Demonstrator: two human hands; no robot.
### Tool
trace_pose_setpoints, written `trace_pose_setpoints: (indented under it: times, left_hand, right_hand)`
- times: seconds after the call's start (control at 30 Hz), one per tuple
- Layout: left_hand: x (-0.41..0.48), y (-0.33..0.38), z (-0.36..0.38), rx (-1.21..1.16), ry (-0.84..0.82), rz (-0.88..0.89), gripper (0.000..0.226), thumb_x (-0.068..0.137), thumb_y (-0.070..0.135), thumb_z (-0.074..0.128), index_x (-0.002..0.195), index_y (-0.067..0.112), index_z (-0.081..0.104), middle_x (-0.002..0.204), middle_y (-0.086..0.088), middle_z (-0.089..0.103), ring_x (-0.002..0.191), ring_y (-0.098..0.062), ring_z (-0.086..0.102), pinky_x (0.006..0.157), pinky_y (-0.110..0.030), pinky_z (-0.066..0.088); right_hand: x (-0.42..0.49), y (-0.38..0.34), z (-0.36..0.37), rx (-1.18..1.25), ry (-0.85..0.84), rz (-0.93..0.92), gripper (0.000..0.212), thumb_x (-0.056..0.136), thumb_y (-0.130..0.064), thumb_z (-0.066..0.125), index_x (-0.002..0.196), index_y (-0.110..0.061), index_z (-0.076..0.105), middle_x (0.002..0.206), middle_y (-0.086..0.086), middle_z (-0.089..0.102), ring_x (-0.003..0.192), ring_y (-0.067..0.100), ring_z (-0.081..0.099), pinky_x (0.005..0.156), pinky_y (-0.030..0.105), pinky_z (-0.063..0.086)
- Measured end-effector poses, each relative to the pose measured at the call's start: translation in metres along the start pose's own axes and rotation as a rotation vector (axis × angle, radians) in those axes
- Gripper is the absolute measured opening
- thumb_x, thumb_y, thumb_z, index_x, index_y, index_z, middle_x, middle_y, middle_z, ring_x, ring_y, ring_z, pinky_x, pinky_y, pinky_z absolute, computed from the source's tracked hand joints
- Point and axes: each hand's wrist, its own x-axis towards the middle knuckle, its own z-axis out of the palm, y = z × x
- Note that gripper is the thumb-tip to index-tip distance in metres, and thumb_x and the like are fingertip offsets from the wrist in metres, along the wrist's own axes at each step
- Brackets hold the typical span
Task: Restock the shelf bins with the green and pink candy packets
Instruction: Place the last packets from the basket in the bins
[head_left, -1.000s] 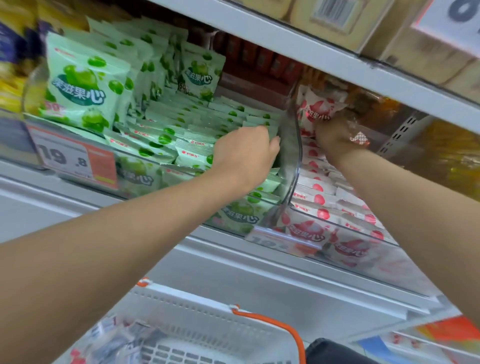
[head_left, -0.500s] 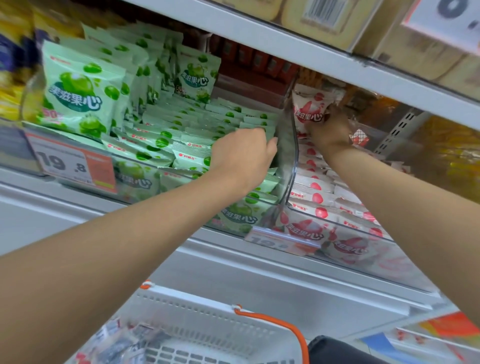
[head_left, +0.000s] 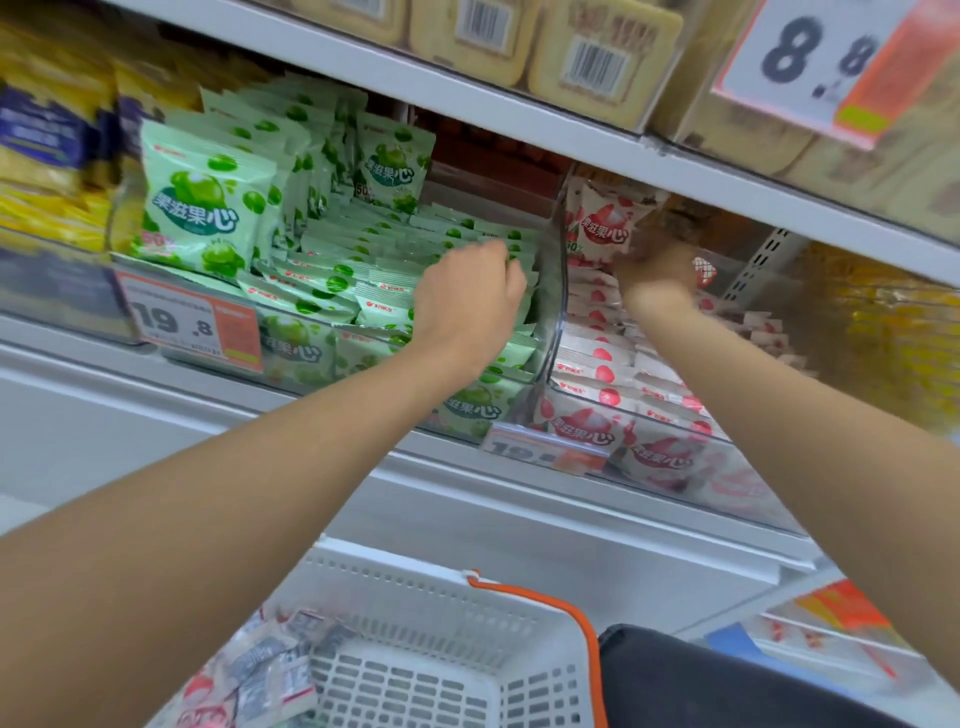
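A grey store shelf carries two clear bins side by side. The left bin is packed with green candy packets, the right bin with pink candy packets, and a clear divider stands between them. Below, a white basket with an orange handle holds more packets. The left hand reaches among the green packets beside the divider, its fingers curled downward with the tips hidden, so any grip cannot be told. The blurred right hand pinches an upright pink packet at the back of the pink bin.
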Motion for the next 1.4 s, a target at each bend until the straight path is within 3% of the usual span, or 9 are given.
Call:
trace_pose_setpoints:
  times: [0.17,0.37,0.53,0.67,0.77,1.07,1.13,1.23,1.4]
  left_hand:
    - [-0.048,0.025,-0.020,-0.071,0.133,0.012,0.022,0.095,0.020,0.045,0.076,0.015,0.055,0.065,0.001,0.055,0.062,-0.021,0.051,0.054,-0.038,0.043]
    - [-0.124,0.023,-0.039,-0.242,-0.120,-0.340,0.021,0.092,0.022,0.050,0.071,0.020,0.049,0.070,-0.006,0.059,0.072,-0.031,0.053,0.060,-0.037,0.037]
    - [-0.204,-0.052,-0.026,-0.109,-0.584,-0.617,0.030,0.089,0.025,0.052,0.086,0.002,0.070,0.094,-0.020,0.070,0.096,-0.037,0.064,0.080,-0.037,0.051]
    - [-0.283,-0.122,-0.019,0.193,-1.037,-0.635,0.030,0.097,0.020,0.046,0.108,0.001,0.065,0.112,-0.019,0.065,0.104,-0.032,0.062,0.084,-0.030,0.048]
    - [-0.321,-0.161,-0.008,0.361,-1.169,-0.597,0.034,0.093,0.014,0.048,0.127,0.007,0.053,0.129,-0.017,0.055,0.113,-0.031,0.057,0.086,-0.033,0.046]
    - [-0.330,-0.241,0.043,0.481,-1.096,-0.553,0.070,0.089,0.005,0.054,0.149,0.028,0.026,0.156,-0.016,0.016,0.134,-0.038,0.033,0.100,-0.048,0.048]
    - [-0.329,-0.249,0.055,0.485,-1.074,-0.494,0.065,0.089,0.013,0.060,0.145,0.028,0.029,0.150,-0.016,0.026,0.134,-0.037,0.034,0.104,-0.051,0.042]
    - [-0.339,-0.261,0.065,0.580,-1.202,-0.498,0.065,0.089,0.024,0.063,0.144,0.036,0.030,0.158,-0.015,0.007,0.142,-0.040,0.019,0.110,-0.057,0.031]
    - [-0.348,-0.260,0.066,0.746,-1.209,-0.314,0.059,0.083,-0.007,0.058,0.132,0.023,0.046,0.156,-0.017,0.008,0.139,-0.044,0.024,0.106,-0.057,0.038]
  right_hand:
    - [-0.087,0.006,-0.018,0.048,-0.041,-0.332,0.014,0.087,-0.008,0.059,0.096,-0.013,0.068,0.086,-0.002,0.063,0.077,0.012,0.057,0.068,0.021,0.044]
    - [-0.191,0.027,-0.019,0.180,-0.100,-0.364,0.010,0.077,-0.001,0.057,0.079,-0.010,0.061,0.071,0.003,0.057,0.066,0.020,0.052,0.064,0.032,0.041]
    - [-0.256,0.067,0.016,-0.246,-0.781,-0.383,0.013,0.084,-0.008,0.056,0.086,-0.013,0.068,0.089,0.006,0.069,0.088,0.026,0.062,0.078,0.034,0.048]
    - [-0.291,0.087,0.037,-0.678,-1.244,-0.586,0.015,0.088,-0.013,0.052,0.090,-0.013,0.067,0.098,0.008,0.070,0.094,0.027,0.063,0.110,0.040,0.038]
    - [-0.310,0.091,0.049,-0.800,-1.405,-0.601,0.013,0.092,-0.016,0.054,0.100,-0.010,0.063,0.100,0.008,0.064,0.089,0.027,0.062,0.080,0.037,0.050]
    - [-0.310,0.073,0.071,-0.802,-1.434,-0.640,0.016,0.093,-0.013,0.051,0.077,-0.013,0.049,0.075,0.000,0.047,0.065,0.020,0.046,0.053,0.027,0.034]
    - [-0.308,0.069,0.071,-0.807,-1.436,-0.633,0.012,0.095,-0.013,0.050,0.083,-0.012,0.053,0.084,0.002,0.053,0.070,0.020,0.052,0.057,0.028,0.040]
    - [-0.311,0.068,0.071,-0.784,-1.452,-0.627,0.021,0.095,-0.013,0.049,0.112,-0.009,0.061,0.109,0.007,0.063,0.095,0.025,0.063,0.075,0.033,0.051]
    - [-0.313,0.074,0.071,-0.800,-1.486,-0.599,0.026,0.097,-0.017,0.049,0.119,-0.010,0.060,0.118,0.008,0.062,0.104,0.026,0.062,0.087,0.038,0.052]
